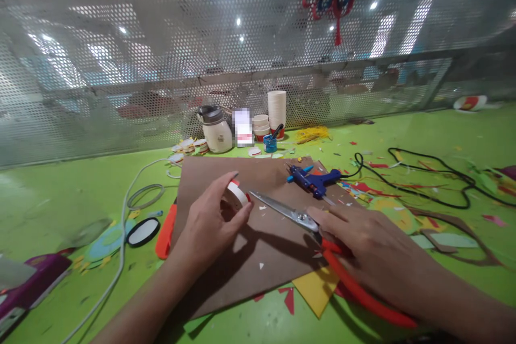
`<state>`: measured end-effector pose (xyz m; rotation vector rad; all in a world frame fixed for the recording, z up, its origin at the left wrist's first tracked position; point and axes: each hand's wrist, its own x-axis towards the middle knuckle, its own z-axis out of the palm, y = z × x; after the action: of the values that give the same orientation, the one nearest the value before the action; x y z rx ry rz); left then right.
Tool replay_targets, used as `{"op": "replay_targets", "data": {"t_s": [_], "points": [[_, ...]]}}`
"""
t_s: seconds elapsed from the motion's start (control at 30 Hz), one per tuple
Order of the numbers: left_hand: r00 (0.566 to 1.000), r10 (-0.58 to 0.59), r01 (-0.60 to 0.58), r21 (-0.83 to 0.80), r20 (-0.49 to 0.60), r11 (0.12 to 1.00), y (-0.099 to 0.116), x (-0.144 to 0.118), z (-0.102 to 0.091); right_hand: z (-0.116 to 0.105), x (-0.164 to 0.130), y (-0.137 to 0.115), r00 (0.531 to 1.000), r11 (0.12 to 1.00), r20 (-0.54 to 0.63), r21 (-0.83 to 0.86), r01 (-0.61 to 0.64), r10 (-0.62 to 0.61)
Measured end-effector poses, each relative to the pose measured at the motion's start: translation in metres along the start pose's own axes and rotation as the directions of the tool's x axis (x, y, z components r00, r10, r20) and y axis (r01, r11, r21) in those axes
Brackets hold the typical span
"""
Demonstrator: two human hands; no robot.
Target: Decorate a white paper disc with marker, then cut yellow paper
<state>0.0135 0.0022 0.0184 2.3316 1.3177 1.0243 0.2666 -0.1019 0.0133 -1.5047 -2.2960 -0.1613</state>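
Observation:
Between the thumb and fingers of my left hand (209,219) is a short round white paper-cup piece (237,193) with bits of red at its edge. My right hand (363,242) is closed around the orange-red handles of a pair of scissors (288,212). The scissors' blades look closed, and their tip points at the paper-cup piece, close to its right side. Beneath both hands lies a brown cardboard sheet (242,279) scattered with small white scraps. A blue glue gun (314,178) rests on the board's far right part.
Behind the board stand a white jug (217,131), stacked paper cups (277,110) and a blue jar (270,143). An orange-handled tool (166,234) lies left of the board. A white cable (123,226) runs along the left, a black cord (439,161) along the right among paper scraps.

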Motion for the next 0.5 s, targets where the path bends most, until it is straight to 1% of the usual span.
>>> {"op": "replay_targets", "data": {"t_s": [0.1, 0.23, 0.3, 0.37, 0.43, 0.5], "points": [[0.998, -0.065, 0.068, -0.177, 0.023, 0.982, 0.001, -0.001, 0.001, -0.001, 0.002, 0.002, 1.000, 1.000, -0.010, -0.004, -0.022, 0.022], [0.995, -0.083, 0.103, -0.463, 0.063, 0.881, 0.009, 0.002, -0.002, -0.002, 0.005, 0.006, 0.998, 0.997, -0.018, 0.030, -0.067, 0.067], [0.987, -0.119, 0.160, -0.539, 0.110, 0.827, 0.015, 0.003, -0.006, -0.002, 0.006, 0.009, 0.996, 0.993, -0.014, 0.075, -0.088, 0.089], [0.975, -0.155, 0.220, -0.582, 0.159, 0.783, 0.018, 0.005, -0.011, -0.002, 0.007, 0.012, 0.994, 0.986, -0.018, 0.131, -0.107, 0.111], [0.964, -0.173, 0.261, -0.615, 0.200, 0.744, 0.017, 0.006, -0.015, 0.000, 0.008, 0.014, 0.993, 0.974, -0.022, 0.197, -0.112, 0.118], [0.956, -0.169, 0.290, -0.668, 0.241, 0.685, 0.013, 0.006, -0.018, 0.000, 0.009, 0.015, 0.993, 0.963, -0.036, 0.250, -0.099, 0.111]]}}
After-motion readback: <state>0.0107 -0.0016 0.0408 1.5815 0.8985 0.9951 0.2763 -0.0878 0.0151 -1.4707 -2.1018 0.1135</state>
